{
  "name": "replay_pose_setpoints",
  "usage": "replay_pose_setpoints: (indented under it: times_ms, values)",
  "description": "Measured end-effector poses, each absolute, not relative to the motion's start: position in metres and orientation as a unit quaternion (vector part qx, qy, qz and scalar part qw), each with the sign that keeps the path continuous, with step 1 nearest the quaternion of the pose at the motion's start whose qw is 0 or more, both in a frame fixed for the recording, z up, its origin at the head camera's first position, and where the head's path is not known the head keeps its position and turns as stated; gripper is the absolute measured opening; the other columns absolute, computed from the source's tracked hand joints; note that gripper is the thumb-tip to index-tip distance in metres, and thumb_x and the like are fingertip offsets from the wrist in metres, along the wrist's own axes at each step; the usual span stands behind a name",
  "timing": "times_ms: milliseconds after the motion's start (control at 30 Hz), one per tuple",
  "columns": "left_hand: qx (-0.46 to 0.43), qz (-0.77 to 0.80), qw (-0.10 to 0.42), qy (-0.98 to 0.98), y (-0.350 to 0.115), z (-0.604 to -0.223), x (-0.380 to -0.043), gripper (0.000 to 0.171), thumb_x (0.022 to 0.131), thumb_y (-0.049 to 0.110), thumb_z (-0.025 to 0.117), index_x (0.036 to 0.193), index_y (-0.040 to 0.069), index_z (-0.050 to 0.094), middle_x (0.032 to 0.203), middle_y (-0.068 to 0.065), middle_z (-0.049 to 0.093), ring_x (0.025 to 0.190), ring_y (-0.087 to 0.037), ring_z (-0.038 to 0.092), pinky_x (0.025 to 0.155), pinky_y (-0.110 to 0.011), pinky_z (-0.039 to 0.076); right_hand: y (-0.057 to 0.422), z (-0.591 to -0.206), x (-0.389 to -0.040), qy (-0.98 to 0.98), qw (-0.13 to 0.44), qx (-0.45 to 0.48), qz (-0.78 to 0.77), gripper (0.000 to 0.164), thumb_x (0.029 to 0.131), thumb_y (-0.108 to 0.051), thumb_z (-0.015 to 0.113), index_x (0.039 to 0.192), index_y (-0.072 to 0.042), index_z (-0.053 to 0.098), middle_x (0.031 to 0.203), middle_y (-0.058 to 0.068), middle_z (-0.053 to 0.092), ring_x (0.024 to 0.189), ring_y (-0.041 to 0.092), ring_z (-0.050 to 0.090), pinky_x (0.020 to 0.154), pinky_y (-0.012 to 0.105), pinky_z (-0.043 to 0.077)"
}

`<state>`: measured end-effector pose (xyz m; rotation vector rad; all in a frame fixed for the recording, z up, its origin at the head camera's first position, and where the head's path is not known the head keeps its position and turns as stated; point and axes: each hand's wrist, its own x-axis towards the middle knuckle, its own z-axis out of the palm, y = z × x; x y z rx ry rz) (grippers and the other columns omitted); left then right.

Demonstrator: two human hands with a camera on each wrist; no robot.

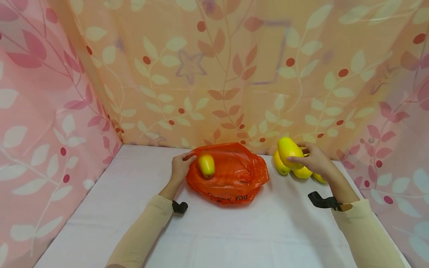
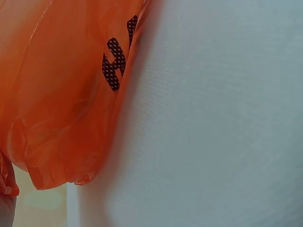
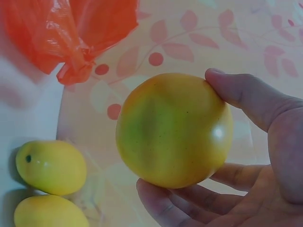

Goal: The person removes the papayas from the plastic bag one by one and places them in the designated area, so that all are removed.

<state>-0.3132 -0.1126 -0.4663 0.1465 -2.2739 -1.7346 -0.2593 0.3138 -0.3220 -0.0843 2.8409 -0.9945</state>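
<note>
The left hand (image 1: 181, 166) pinches the bag (image 1: 231, 178) while, beside it, the right hand (image 1: 315, 160) grips a fruit (image 1: 288, 150) so smooth it could slip.

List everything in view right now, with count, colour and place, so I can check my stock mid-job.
plastic bag: one, orange-red with black lettering, middle of the table
bag fruit: one, yellow, within the bag's outline, left part
held fruit: one, yellow with a greenish patch, in the right hand
loose fruits: at least three, yellow, right side of the table, partly hidden
table: one, whitish, below everything
leaf-patterned hangings: three sides, peach behind, pink left and right
wrist devices: two, black, one per wrist
sleeves: two, beige, on the forearms
hands: two, bare; left hand gripping the bag's left edge, right holding fruit
</note>
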Motion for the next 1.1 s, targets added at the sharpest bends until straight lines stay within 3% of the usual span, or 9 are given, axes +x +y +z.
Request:
replay_pose_setpoints:
  times_ms: [300, 500, 700, 1100]
  values:
    - [0.045, -0.609, 0.143, -0.779, -0.112, -0.465, -0.313, 0.032, 0.087, 0.019, 0.073, 0.113, 0.001, 0.072, 0.113, -0.018, 0.071, 0.114, -0.030, 0.064, 0.099, -0.042, 0.052, 0.321, -0.335, -0.256, 0.941, 0.065, -0.030, -0.330, 0.093, 0.086, -0.052, 0.068, 0.148, 0.004, 0.029, 0.132, 0.032, 0.044, 0.112, 0.044, 0.049, 0.094, 0.050, 0.054]
    - [0.045, -0.605, 0.147, -0.781, -0.112, -0.465, -0.313, 0.030, 0.087, 0.018, 0.073, 0.111, 0.000, 0.073, 0.112, -0.019, 0.071, 0.114, -0.031, 0.063, 0.098, -0.043, 0.052, 0.329, -0.351, -0.256, 0.942, 0.071, -0.017, -0.327, 0.097, 0.083, -0.056, 0.069, 0.147, 0.005, 0.028, 0.136, 0.033, 0.041, 0.115, 0.046, 0.046, 0.099, 0.056, 0.050]
    - [0.046, -0.603, 0.148, -0.783, -0.112, -0.466, -0.313, 0.029, 0.086, 0.019, 0.074, 0.109, 0.001, 0.074, 0.110, -0.019, 0.072, 0.114, -0.030, 0.064, 0.098, -0.042, 0.052, 0.332, -0.361, -0.254, 0.946, 0.082, 0.006, -0.314, 0.100, 0.083, -0.060, 0.067, 0.146, 0.007, 0.027, 0.135, 0.035, 0.041, 0.114, 0.047, 0.047, 0.095, 0.056, 0.051]
    - [0.043, -0.611, 0.146, -0.777, -0.113, -0.467, -0.313, 0.029, 0.087, 0.018, 0.074, 0.110, 0.000, 0.074, 0.111, -0.019, 0.072, 0.114, -0.029, 0.064, 0.098, -0.042, 0.052, 0.334, -0.382, -0.249, 0.942, 0.095, 0.025, -0.320, 0.095, 0.084, -0.052, 0.069, 0.145, 0.008, 0.029, 0.132, 0.035, 0.042, 0.112, 0.045, 0.047, 0.093, 0.055, 0.052]
